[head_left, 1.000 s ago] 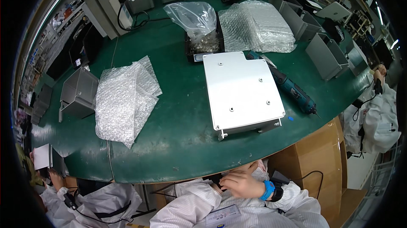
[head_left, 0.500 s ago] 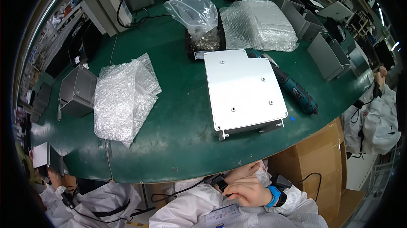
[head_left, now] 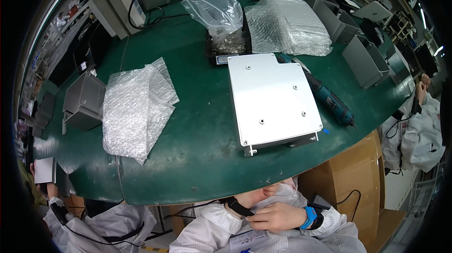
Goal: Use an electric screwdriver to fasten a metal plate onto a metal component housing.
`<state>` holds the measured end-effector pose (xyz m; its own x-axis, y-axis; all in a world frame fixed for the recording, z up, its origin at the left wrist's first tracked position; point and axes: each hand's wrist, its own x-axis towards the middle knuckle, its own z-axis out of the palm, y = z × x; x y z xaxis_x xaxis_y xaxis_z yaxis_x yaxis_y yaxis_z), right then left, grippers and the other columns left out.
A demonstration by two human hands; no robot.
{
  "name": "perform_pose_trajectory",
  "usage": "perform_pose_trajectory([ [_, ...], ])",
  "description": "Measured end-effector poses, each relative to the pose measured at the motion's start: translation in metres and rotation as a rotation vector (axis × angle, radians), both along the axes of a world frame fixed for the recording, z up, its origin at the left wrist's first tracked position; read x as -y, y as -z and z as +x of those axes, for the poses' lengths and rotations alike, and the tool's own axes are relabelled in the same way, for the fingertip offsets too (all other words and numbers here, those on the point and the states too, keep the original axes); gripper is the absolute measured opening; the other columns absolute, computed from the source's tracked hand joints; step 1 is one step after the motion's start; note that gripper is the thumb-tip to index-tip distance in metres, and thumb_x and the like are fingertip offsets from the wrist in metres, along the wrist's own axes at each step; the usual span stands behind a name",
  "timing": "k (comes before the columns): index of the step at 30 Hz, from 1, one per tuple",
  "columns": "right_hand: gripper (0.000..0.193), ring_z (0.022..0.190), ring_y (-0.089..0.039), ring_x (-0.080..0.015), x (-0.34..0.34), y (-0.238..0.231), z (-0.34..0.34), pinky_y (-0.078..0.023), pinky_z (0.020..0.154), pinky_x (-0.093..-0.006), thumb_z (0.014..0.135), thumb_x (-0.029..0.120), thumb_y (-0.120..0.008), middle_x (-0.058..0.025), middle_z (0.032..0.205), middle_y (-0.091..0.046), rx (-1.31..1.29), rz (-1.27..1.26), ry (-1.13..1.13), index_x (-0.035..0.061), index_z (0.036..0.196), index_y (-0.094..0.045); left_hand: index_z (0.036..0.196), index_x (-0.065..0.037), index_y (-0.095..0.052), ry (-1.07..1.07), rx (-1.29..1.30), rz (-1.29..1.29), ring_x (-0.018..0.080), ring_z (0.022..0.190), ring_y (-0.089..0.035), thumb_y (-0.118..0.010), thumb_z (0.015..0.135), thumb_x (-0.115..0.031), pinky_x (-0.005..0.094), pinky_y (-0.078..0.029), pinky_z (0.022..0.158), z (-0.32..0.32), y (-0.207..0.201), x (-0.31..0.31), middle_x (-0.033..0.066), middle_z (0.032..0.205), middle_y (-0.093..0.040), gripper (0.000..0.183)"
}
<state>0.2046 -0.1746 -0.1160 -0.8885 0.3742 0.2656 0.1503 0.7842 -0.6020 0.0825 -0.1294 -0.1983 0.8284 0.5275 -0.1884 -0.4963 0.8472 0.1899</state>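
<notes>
My left hand (head_left: 254,197) is at the table's near edge, its fingers loosely curled with nothing seen in them. Around its wrist runs a black wrist strap (head_left: 239,207) with a dark cable trailing left. My right hand (head_left: 274,216) lies across just below, fingers pressed together, pinching the strap's loose end. A blue watch (head_left: 310,217) and a dark band sit on my right wrist. Beyond my hands, a white metal panel (head_left: 275,100) with several small standoffs lies on the green table (head_left: 197,159). A teal power screwdriver (head_left: 333,104) rests against its right side.
Bubble wrap (head_left: 134,112) lies left, beside a grey metal housing (head_left: 85,100). A black parts bin (head_left: 230,46) with a clear bag (head_left: 215,13) stands behind the panel. More bubble wrap (head_left: 289,27) is at the back. A cardboard box (head_left: 346,182) stands right. Co-workers sit at both sides.
My right hand has shifted slightly left along the strap, which now shows as a flat band on my left wrist. The left fingers have curled in. The left co-worker's white panel has shifted slightly.
</notes>
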Motion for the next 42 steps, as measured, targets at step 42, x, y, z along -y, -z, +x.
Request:
perform_pose_trajectory([
  [42,0.05,0.08,-0.058,-0.0396,-0.208,-0.088,0.134,-0.048,0.072,-0.0438,0.073,0.036,-0.067,-0.0221,0.088,-0.059,0.43,-0.081,0.991,0.0017,0.105,-0.048,0.095,-0.001,-0.047,-0.95,-0.722,0.933,0.0058,0.052,-0.031,-0.041,0.094,-0.01,0.0203,-0.028,0.048,-0.138,-0.326,-0.217,-0.0028,0.061,-0.034,0.011],
])
